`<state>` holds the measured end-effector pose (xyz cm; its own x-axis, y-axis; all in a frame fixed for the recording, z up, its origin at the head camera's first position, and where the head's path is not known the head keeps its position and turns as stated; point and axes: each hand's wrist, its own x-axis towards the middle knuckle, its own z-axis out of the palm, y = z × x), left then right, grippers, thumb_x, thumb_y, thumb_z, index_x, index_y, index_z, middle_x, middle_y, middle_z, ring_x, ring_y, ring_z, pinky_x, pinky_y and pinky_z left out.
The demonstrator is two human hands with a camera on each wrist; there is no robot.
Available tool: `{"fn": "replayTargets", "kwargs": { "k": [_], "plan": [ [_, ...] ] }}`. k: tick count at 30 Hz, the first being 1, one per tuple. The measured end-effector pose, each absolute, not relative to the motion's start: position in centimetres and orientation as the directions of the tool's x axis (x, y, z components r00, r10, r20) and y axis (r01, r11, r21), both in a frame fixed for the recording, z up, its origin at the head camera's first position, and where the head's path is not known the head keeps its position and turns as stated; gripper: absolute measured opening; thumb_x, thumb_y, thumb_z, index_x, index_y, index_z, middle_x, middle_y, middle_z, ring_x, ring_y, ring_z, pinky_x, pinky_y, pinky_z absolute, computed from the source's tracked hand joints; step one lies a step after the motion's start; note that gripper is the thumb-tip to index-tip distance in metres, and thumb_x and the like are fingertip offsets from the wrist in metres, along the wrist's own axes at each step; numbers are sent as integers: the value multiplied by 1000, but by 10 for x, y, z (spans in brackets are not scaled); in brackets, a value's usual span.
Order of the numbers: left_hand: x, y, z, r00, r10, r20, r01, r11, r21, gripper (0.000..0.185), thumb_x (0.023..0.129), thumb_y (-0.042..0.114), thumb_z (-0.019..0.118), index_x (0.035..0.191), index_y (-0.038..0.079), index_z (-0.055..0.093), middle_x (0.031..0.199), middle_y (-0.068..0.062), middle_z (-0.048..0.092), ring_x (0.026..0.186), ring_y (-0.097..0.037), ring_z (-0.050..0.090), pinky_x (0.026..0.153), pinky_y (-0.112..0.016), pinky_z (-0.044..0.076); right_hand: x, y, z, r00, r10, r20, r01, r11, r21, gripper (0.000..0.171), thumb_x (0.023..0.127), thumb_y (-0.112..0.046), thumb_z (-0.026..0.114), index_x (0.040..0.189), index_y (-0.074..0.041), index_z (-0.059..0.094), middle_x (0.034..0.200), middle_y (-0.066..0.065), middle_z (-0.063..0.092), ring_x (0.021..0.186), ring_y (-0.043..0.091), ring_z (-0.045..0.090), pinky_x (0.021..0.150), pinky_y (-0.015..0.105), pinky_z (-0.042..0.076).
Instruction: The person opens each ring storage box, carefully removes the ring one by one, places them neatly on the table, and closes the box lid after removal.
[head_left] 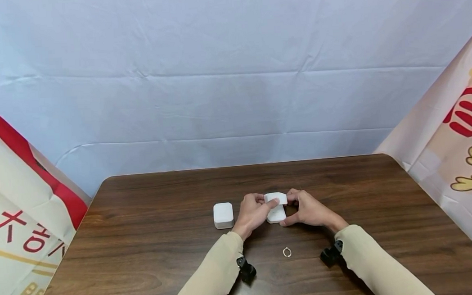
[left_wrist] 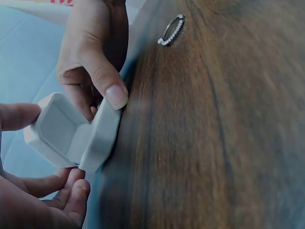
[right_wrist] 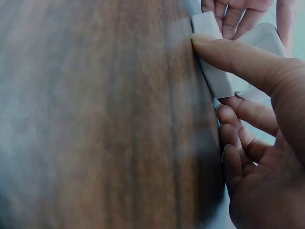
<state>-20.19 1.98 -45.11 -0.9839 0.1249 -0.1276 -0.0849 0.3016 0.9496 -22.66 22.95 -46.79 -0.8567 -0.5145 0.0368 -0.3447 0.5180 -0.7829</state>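
Observation:
A small white hinged box stands on the dark wooden table, its lid tipped up and open. Both hands grip it. My left hand pinches the raised lid from the left, and my right hand holds the base from the right with its thumb along the front edge. In the left wrist view the open box shows a pale padded inside, with the right thumb pressed on its base. In the right wrist view the box shows as well. A thin silver ring lies on the table nearer me, apart from both hands.
A second white box, closed, stands just left of my left hand. A pale blue cloth hangs behind the table, and printed banners flank both sides. The ring lies flat on bare wood.

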Motion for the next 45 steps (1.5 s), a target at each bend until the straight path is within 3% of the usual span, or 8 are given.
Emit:
{"fn": "replayTargets", "kwargs": {
  "k": [9, 18, 25, 45],
  "plan": [
    [-201, 14, -454, -980, 193, -57, 24, 391, 920, 52, 92, 33, 76, 124, -6, 64, 104, -5, 64, 99, -20, 57, 87, -35, 48, -226, 229, -469, -857, -515, 32, -354, 541, -763, 41, 72, -26, 94, 108, -16, 76, 105, -1, 61, 96, 20, 54, 85, 32, 43],
    [-201, 9, -458, -962, 273, 28, 158, 466, 871, 42, 90, 27, 79, 117, -4, 69, 102, -8, 66, 94, -22, 59, 83, -35, 48, -227, 231, -470, -857, -514, 30, -350, 539, -766, 45, 73, -26, 94, 113, -14, 76, 107, -1, 62, 98, 18, 55, 88, 34, 44],
    [-195, 8, -458, -957, 291, 17, 185, 561, 807, 54, 87, 24, 82, 129, -4, 62, 118, -11, 60, 110, -26, 51, 94, -40, 45, -226, 231, -469, -859, -511, 36, -351, 535, -768, 51, 73, -24, 94, 117, -8, 75, 107, 2, 62, 98, 20, 55, 87, 37, 43],
    [-191, 9, -456, -957, 281, 69, 235, 615, 753, 56, 81, 22, 88, 125, -4, 65, 110, -9, 63, 101, -23, 53, 89, -36, 46, -226, 229, -471, -860, -508, 50, -379, 570, -729, 56, 73, -14, 93, 122, 2, 71, 107, 6, 62, 97, 25, 57, 86, 41, 46]
  ]
}}
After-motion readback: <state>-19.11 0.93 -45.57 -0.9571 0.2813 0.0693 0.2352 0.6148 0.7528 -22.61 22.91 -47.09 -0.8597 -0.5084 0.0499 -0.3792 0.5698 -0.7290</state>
